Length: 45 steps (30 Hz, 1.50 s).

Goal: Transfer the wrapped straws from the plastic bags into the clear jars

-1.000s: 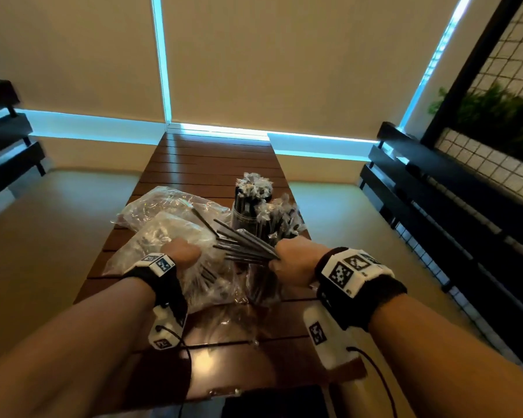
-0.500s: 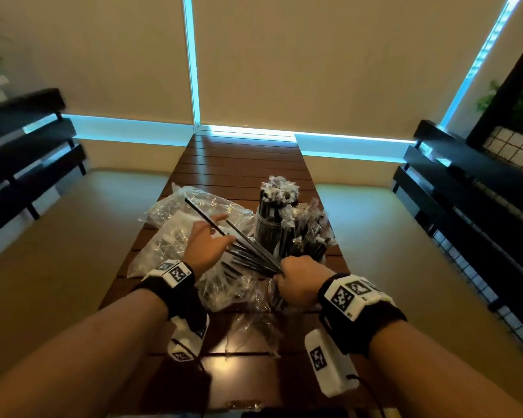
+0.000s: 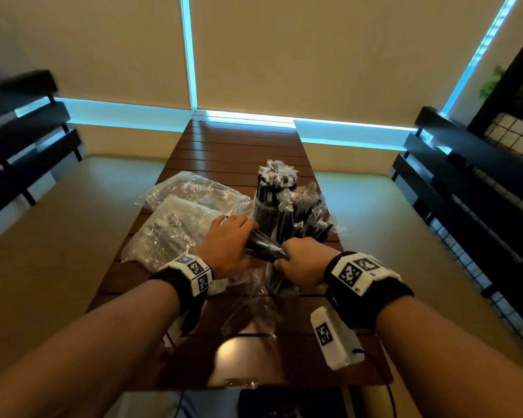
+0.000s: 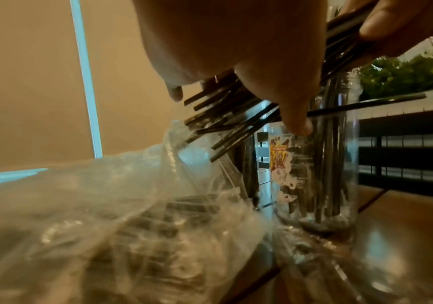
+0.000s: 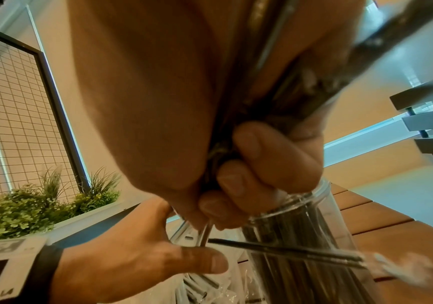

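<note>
A bundle of black wrapped straws hangs over the wooden table between my two hands. My right hand grips one end in a fist, right above the mouth of a clear jar that has some straws in it. My left hand is curled over the other end. In the left wrist view its fingers lie across the fanned straws beside the stickered jar. In the right wrist view the right hand's fingers clench the bundle above the jar rim. One straw lies crosswise.
Two more jars packed with straws stand just behind my hands. Two crinkled plastic bags with straws lie at the left of the slatted table. Dark benches flank it.
My left hand has left the plastic bag, moved right and closed over the fanned straws, gathering them into a tight bundle. My right hand has kept its grip.
</note>
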Tool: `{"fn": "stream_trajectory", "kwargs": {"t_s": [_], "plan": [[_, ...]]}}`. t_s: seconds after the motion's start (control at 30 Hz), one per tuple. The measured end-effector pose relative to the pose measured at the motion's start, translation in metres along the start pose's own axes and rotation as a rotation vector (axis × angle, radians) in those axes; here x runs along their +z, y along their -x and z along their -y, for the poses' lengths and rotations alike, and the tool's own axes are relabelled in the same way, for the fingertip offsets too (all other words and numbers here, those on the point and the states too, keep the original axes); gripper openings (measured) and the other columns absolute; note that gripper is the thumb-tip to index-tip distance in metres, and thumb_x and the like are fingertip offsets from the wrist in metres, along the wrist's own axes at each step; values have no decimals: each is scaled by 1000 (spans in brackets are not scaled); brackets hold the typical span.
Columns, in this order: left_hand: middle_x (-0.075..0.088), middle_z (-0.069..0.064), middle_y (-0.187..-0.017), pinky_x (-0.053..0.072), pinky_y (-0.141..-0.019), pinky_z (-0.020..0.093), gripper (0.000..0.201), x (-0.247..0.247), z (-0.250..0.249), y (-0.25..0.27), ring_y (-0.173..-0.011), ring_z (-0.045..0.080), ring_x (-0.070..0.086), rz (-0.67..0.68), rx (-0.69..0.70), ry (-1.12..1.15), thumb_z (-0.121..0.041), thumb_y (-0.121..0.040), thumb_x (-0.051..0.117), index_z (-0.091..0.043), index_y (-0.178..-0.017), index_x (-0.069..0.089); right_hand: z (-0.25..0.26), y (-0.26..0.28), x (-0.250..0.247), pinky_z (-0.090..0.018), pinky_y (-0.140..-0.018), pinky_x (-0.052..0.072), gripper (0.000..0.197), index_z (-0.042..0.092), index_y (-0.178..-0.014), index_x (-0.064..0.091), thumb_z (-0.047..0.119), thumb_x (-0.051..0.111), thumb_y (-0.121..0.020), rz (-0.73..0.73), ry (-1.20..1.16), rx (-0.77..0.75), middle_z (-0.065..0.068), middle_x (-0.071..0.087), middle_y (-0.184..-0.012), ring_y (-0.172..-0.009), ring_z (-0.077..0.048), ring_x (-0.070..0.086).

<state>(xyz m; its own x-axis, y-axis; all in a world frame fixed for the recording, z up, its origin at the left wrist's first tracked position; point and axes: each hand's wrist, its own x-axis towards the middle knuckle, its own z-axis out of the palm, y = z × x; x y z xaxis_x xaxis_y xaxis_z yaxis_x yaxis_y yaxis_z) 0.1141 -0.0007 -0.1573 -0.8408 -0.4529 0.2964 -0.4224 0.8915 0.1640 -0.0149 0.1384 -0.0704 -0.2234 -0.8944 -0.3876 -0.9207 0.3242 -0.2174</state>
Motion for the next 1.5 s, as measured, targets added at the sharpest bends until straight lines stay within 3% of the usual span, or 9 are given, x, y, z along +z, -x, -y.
{"fn": "stream_trajectory", "kwargs": {"t_s": [0.17,0.37,0.63,0.7,0.77,0.87,1.03,1.2,1.5], "plan": [[50,3,-138,23,-113,64,92,4,-16,-4,-125,27,52,45,-26,-34,-71,-72,65,-30,-145,26,-7,2,4,-33,-72,49,25,12,-108,58,33,54,-96,-20,-82,21,-9,62,-98,-86,-24,61],[52,8,-122,36,-102,61,42,13,-24,0,-107,29,57,-79,73,-67,-50,-76,67,-21,-105,57,-6,7,15,-33,-66,50,22,10,-98,59,32,59,-91,-54,-81,8,-9,62,-89,-81,-27,63],[58,2,-99,40,-91,41,23,26,-28,0,-90,22,57,144,90,163,-18,-92,55,-22,-115,57,-34,24,16,-32,-85,54,80,26,-109,70,90,47,-68,-37,-447,90,4,71,-101,-89,-11,66],[57,2,-100,43,-88,40,22,31,-23,4,-89,22,57,183,63,199,-15,-92,55,-22,-113,57,-44,29,15,-26,-83,49,65,19,-115,67,73,42,-88,-88,-733,166,1,68,-105,-93,-12,64],[56,2,-100,44,-85,38,21,36,-19,8,-88,21,57,222,53,218,-13,-92,56,-22,-110,56,-53,36,12,-15,-56,47,40,2,-103,64,30,37,-105,-140,-982,257,-10,62,-84,-67,-13,58],[55,2,-96,44,-77,34,16,42,-18,13,-83,20,56,236,53,233,-13,-92,56,-21,-106,55,-62,43,16,-16,-40,40,22,0,-88,56,-5,36,-98,-113,-1163,288,-12,49,-67,-51,-16,46],[54,0,-95,44,-77,34,18,45,-18,13,-81,19,55,225,12,235,-12,-90,57,-23,-103,53,-59,35,28,-22,-62,50,14,4,-93,71,-2,59,-88,-242,-961,212,-5,68,-78,-65,-14,62],[54,-2,-101,28,-107,47,27,48,-16,15,-99,19,55,293,-35,128,-18,-85,62,-26,-108,51,-87,29,75,-38,-68,49,25,24,-73,64,7,46,-79,-681,-1086,371,0,65,-74,-75,-24,61],[52,-3,-97,32,-97,41,26,44,-21,18,-93,21,54,242,-31,213,-24,-80,56,-23,-106,54,-100,28,144,-27,-79,49,37,22,-105,60,31,76,-74,-48,-278,175,2,59,-102,-94,-20,60]]}}
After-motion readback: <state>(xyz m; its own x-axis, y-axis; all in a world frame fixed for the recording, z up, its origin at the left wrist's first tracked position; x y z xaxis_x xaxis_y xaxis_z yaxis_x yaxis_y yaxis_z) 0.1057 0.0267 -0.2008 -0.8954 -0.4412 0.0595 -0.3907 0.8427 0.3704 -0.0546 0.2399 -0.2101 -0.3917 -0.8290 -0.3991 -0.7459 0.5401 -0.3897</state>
